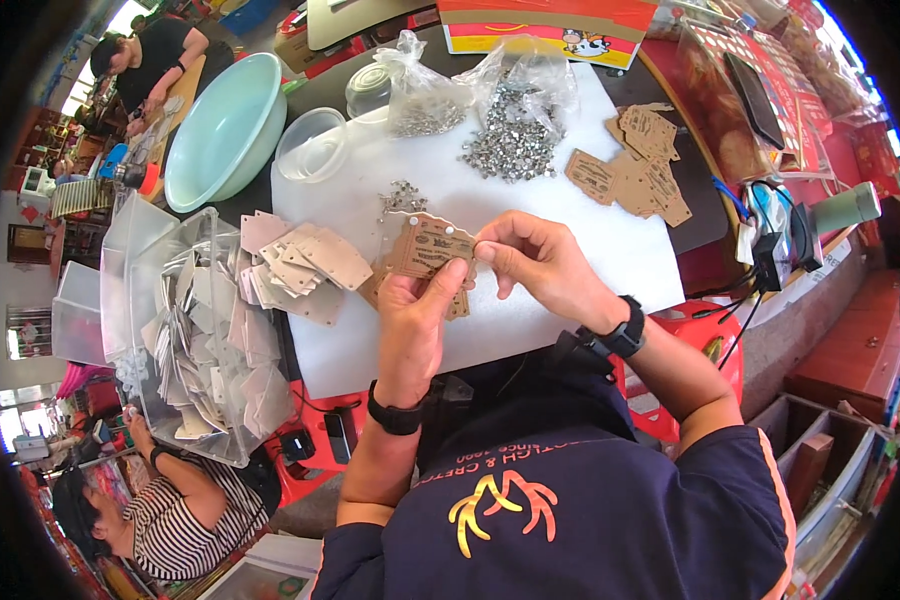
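White sheeting (610, 245) lies beneath a brown card (428, 246), scalloped edge pointing away, long axis unclear (dark printing shows). Left hand (410, 325) grips it; right hand (548, 265) pinches at its right edge.

From the right hand (545, 265), the flat white foam sheet (630, 255) leaves passage at three o'clock; small heaped silver metal pieces (513, 138) block twelve.

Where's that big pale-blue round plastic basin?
In the head view, the basin is at the upper left, just left of a round clear plastic container and above the large clear plastic bin.
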`<state>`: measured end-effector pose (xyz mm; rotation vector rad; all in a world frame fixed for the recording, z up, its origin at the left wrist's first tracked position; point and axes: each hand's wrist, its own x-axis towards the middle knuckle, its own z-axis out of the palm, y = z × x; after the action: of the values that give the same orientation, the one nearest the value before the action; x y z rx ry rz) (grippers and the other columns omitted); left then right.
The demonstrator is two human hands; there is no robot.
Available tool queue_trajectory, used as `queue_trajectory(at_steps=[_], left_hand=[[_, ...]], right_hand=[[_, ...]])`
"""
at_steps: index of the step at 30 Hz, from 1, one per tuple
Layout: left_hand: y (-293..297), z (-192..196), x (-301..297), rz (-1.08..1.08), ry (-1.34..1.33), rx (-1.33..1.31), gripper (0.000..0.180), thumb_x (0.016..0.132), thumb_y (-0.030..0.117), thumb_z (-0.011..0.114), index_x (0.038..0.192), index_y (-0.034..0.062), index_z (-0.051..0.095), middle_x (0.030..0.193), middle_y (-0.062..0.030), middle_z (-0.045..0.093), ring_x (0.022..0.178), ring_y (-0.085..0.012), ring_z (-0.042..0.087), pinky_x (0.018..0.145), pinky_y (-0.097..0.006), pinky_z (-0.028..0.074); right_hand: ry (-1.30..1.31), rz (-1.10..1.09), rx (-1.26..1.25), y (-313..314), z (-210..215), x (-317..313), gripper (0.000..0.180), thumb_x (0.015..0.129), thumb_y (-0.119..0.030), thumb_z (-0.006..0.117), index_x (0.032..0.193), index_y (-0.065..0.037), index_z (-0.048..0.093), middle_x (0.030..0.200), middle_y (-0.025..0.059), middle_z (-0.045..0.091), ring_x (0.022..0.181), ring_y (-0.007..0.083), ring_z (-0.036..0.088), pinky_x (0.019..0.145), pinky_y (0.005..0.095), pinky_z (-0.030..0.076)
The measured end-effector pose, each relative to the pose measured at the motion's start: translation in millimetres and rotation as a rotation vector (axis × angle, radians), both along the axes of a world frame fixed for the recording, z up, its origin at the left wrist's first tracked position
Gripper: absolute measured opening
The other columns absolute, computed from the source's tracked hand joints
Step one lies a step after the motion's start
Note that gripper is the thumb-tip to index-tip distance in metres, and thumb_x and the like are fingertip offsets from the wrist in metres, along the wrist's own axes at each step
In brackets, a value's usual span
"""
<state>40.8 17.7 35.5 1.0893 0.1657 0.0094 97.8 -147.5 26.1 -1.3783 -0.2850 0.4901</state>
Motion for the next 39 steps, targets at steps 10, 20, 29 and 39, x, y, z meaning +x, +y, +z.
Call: queue_trajectory(at_steps=[10,20,29,39], left_hand=[[13.4,-10.0,-6.7,0.073,0.001,0.022,0.032,0.092,0.002,0.061,0.123,0.0032,0.056,0.105,-0.0028,0.063,0.092,-0.0102,0.060,0.080,-0.029,0.052],[17.7,-10.7,-8.4,0.038,-0.007,-0.005,0.032,0.092,0.003,0.062,0.123,0.0035,0.056,0.101,-0.0029,0.063,0.087,-0.0112,0.060,0.079,-0.029,0.051],[17.6,-10.5,-7.2,0.041,0.014,0.004,0.029,0.092,0.004,0.062,0.120,0.0040,0.056,0.100,-0.0031,0.063,0.085,-0.0110,0.059,0.078,-0.029,0.050],[14.5,-10.5,-6.5,0.026,-0.013,0.011,0.029,0.092,0.004,0.063,0.120,0.0044,0.057,0.103,-0.0022,0.063,0.089,-0.0104,0.060,0.079,-0.029,0.051]], right_hand=[[-0.428,-0.076,-0.717,-64.3,28.4,76.5,0.016,0.087,-0.013,0.063,0.092,0.002,0.067,0.063,0.0075,0.060,0.054,0.0114,0.058,0.053,0.0286,0.048],[-0.773,-0.087,-0.957,-56.1,0.4,90.3,0.016,0.085,-0.014,0.063,0.091,0.000,0.068,0.088,0.0170,0.065,0.077,0.0327,0.064,0.071,0.0403,0.050],[-0.837,-0.132,-1.135,-57.1,-3.1,89.7,0.019,0.084,-0.019,0.059,0.085,-0.002,0.069,0.092,0.0164,0.066,0.082,0.0357,0.065,0.075,0.0445,0.051],[-0.863,-0.073,-1.023,-72.2,-8.6,96.9,0.021,0.082,-0.011,0.065,0.099,0.001,0.065,0.082,0.0136,0.066,0.073,0.0262,0.065,0.068,0.0368,0.051]])
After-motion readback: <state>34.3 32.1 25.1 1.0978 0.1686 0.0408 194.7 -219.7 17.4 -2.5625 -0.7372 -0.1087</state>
